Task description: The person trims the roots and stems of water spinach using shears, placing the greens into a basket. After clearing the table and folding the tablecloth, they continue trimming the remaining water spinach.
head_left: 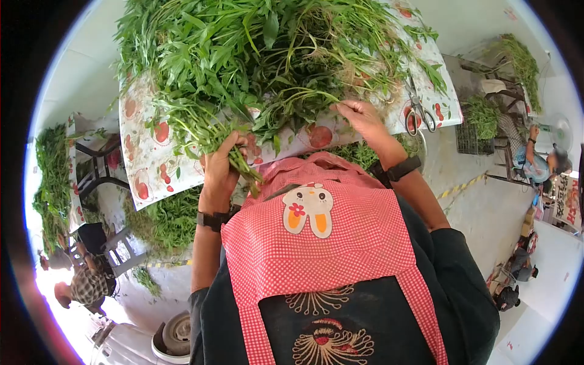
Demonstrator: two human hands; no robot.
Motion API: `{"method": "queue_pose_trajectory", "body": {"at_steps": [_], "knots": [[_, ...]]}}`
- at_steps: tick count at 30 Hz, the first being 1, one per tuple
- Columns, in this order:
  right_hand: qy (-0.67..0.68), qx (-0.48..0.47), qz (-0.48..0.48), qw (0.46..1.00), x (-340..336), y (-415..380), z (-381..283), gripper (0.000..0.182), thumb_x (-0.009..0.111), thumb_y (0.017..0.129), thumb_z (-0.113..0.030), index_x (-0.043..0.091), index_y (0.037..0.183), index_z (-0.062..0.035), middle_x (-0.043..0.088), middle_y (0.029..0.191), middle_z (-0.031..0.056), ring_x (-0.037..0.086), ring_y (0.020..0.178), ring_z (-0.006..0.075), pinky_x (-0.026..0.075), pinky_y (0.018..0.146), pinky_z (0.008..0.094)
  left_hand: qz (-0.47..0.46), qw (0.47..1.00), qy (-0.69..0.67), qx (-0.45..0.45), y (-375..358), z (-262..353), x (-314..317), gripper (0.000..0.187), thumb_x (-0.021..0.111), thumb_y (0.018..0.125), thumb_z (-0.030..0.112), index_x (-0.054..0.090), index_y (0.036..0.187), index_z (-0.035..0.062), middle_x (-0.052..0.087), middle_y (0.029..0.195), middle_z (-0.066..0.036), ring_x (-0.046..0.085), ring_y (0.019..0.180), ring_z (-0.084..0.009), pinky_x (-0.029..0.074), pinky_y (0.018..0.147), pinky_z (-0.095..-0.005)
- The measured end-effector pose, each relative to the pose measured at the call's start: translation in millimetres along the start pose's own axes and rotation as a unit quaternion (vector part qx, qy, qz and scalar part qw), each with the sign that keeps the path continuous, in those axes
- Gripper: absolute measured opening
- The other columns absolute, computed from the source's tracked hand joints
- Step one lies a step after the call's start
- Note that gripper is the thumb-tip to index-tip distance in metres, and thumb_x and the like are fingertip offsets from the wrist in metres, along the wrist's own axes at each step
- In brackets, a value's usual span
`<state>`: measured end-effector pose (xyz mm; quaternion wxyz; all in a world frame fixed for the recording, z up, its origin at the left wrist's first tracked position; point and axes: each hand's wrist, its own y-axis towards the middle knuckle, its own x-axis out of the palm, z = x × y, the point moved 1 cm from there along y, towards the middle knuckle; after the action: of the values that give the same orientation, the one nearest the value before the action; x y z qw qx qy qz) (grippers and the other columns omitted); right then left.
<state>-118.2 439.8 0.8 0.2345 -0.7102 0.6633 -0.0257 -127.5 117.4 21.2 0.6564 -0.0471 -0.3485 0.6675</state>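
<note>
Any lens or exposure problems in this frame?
Head view: strong fisheye distortion inside a black surround; blue fringing along the left rim; blown-out glare at lower left, around the person in a checked shirt; the red apron evenly lit, fairly sharp.

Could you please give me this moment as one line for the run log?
left hand: holding leafy bunch | right hand: pinching a stem | green pile: on patterned tablecloth | scissors: on tablecloth, unheld

Workroom with greens (201, 48) heaped on tables (181, 177)
</note>
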Motion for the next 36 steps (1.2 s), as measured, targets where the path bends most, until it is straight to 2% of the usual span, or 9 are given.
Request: {"method": "queue_pose_trajectory", "body": {"at_steps": [2,6,8,14,17,20,24,28,36], "knots": [[0.175,-0.01,-0.03,0.984,1.8,-2.3,-3.9,0.03,0.056,0.091,-0.027,0.067,0.101,-0.0004,0.066,0.095,0.0049,0.058,0.088,0.0131,0.047,0.077,0.0271,-0.004,1.0,0.004,0.001,-6.6,8.5,17.8,0.021,0.065,0.084,0.016,0.058,0.099,0.0021,0.062,0.079,-0.006,0.055,0.059,-0.0118,0.045,0.052,-0.0229],[0.238,-0.036,-0.069,0.968,11.2,-25.7,-60.6,0.031,0.057,0.09,-0.026,0.066,0.103,0.0002,0.066,0.098,0.0056,0.058,0.09,0.0136,0.045,0.083,0.0274,-0.038,0.999,0.01,-0.033,-17.8,10.9,43.3,0.021,0.066,0.083,0.011,0.057,0.1,0.0024,0.06,0.079,-0.008,0.058,0.06,-0.0161,0.049,0.053,-0.0256],[0.213,-0.138,-0.107,0.961,18.7,-32.5,-87.2,0.031,0.057,0.09,-0.026,0.066,0.105,-0.0005,0.066,0.102,0.007,0.058,0.095,0.0143,0.044,0.087,0.0292,-0.059,0.998,-0.008,-0.032,-22.6,9.4,52.0,0.022,0.067,0.083,0.011,0.057,0.1,0.0024,0.06,0.079,-0.007,0.058,0.062,-0.0162,0.049,0.054,-0.0267],[0.236,-0.05,-0.172,0.955,46.8,-20.4,-92.2,0.034,0.054,0.092,-0.031,0.066,0.108,-0.0031,0.066,0.092,0.002,0.057,0.085,0.0089,0.045,0.079,0.0233,-0.072,0.996,0.01,-0.045,-26.1,1.2,56.9,0.021,0.067,0.083,0.013,0.057,0.099,0.0033,0.062,0.081,-0.008,0.058,0.065,-0.0156,0.049,0.057,-0.0252],[0.123,-0.111,-0.167,0.972,61.9,-12.2,-76.9,0.026,0.056,0.092,-0.025,0.067,0.107,-0.0064,0.062,0.078,-0.0051,0.046,0.061,-0.0002,0.038,0.053,0.0159,-0.072,0.995,0.003,-0.07,-27.3,-4.5,54.4,0.019,0.066,0.084,0.013,0.059,0.099,0.0037,0.063,0.084,-0.008,0.058,0.066,-0.0135,0.048,0.058,-0.0239],[0.14,-0.106,-0.197,0.965,73.2,-3.8,-69.5,0.023,0.057,0.091,-0.022,0.067,0.103,-0.0062,0.058,0.072,-0.0067,0.044,0.057,-0.0012,0.035,0.049,0.0159,-0.063,0.996,0.008,-0.058,-27.0,-7.3,57.4,0.02,0.066,0.085,0.017,0.06,0.1,0.0052,0.061,0.082,-0.004,0.054,0.063,-0.0109,0.045,0.057,-0.0239],[0.163,-0.027,-0.2,0.966,66.0,-13.2,-79.8,0.021,0.054,0.093,-0.021,0.062,0.098,-0.0027,0.057,0.068,-0.0041,0.051,0.059,0.0007,0.041,0.051,0.017,-0.04,0.997,-0.02,-0.056,-25.0,-11.5,58.1,0.021,0.066,0.083,0.014,0.061,0.101,0.0041,0.062,0.084,-0.004,0.056,0.064,-0.0109,0.047,0.057,-0.0241],[0.048,-0.135,-0.146,0.979,72.7,-0.3,-61.8,0.021,0.051,0.094,-0.021,0.058,0.096,-0.0018,0.057,0.068,-0.0021,0.051,0.057,0.0034,0.041,0.05,0.0205,-0.022,0.998,-0.027,-0.058,-21.6,-16.2,57.9,0.021,0.067,0.083,0.014,0.06,0.101,0.0045,0.062,0.085,-0.003,0.058,0.068,-0.0118,0.048,0.057,-0.0237],[-0.076,-0.222,-0.121,0.965,74.0,0.2,-52.0,0.016,0.059,0.088,-0.017,0.062,0.092,-0.001,0.057,0.064,0.0006,0.046,0.055,0.0051,0.039,0.051,0.0237,-0.055,0.992,0.012,-0.117,-6.4,-26.3,50.9,0.026,0.068,0.081,0.008,0.058,0.104,0.0037,0.063,0.09,-0.005,0.062,0.073,-0.0154,0.053,0.058,-0.0263]]}}
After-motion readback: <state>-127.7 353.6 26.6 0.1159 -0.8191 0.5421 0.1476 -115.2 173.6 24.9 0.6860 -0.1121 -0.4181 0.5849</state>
